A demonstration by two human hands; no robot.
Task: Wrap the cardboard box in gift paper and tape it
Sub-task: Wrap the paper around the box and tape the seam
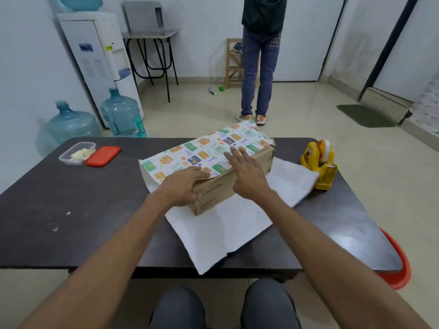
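The dark table (71,210) is taken up at centre by the gift paper (228,233), laid white side up w/ its near edge hanging just over the table's front. That slack is prob. kept for the second flap. The far flap is folded up & over, printed side out. The cardboard box (221,193), mid-sheet, is thus covered on top, while its near long side & end are left bare. The flap is pinned at the box's near-left corner by the left hand (183,188), fingers straight & flat, presumably so the paper can't spring back. The right hand (247,176) is held open, fingers spread over the flap's edge; whether contact is made can't be told. The yellow tape dispenser (319,162) is parked just beside the sheet, on the right, within reach for taping. A clear container (76,153) & red lid (102,156) are set well apart, on the left.
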